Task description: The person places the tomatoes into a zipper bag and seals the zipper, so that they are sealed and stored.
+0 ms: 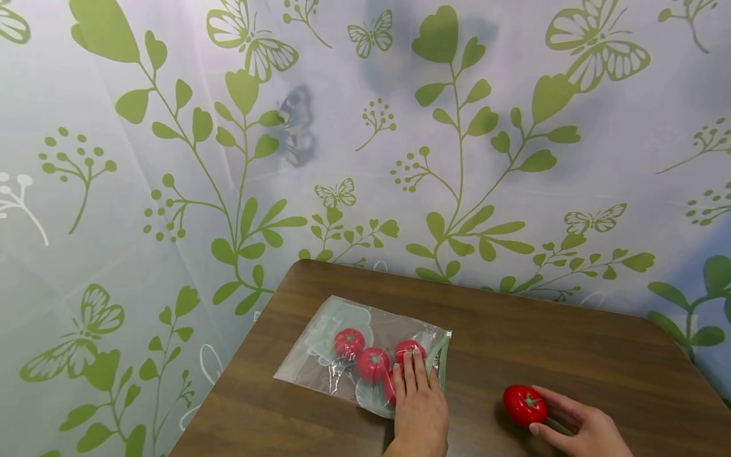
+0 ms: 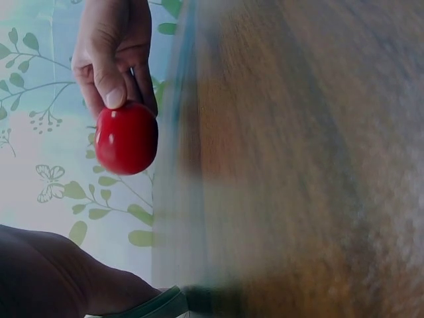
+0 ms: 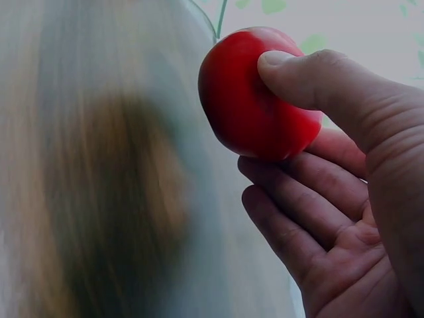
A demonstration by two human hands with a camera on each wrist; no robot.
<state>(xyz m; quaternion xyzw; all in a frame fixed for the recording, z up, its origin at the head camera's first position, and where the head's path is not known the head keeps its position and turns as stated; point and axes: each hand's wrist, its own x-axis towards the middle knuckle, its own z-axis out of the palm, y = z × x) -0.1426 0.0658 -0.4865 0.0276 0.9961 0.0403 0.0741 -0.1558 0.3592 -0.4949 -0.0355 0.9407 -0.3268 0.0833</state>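
Note:
A clear zip bag (image 1: 311, 374) with a green-edged opening lies flat on the table, several red tomatoes (image 1: 349, 344) inside it. My left hand (image 1: 421, 406) rests on the bag's right part with straight fingers, over the tomatoes nearest the opening. In the left wrist view, only part of the left hand (image 2: 59, 275) shows, beside the bag's green edge (image 2: 156, 305). To the right of the bag, my right hand (image 1: 588, 428) holds a loose red tomato (image 1: 524, 405). The right wrist view shows the thumb pressing one side of that tomato (image 3: 248, 99), the fingers beneath it.
The brown wooden table (image 1: 485, 330) has a rounded back-left corner. A pale curtain (image 1: 354, 222) printed with green leaves and butterflies hangs right behind the table and along its left side.

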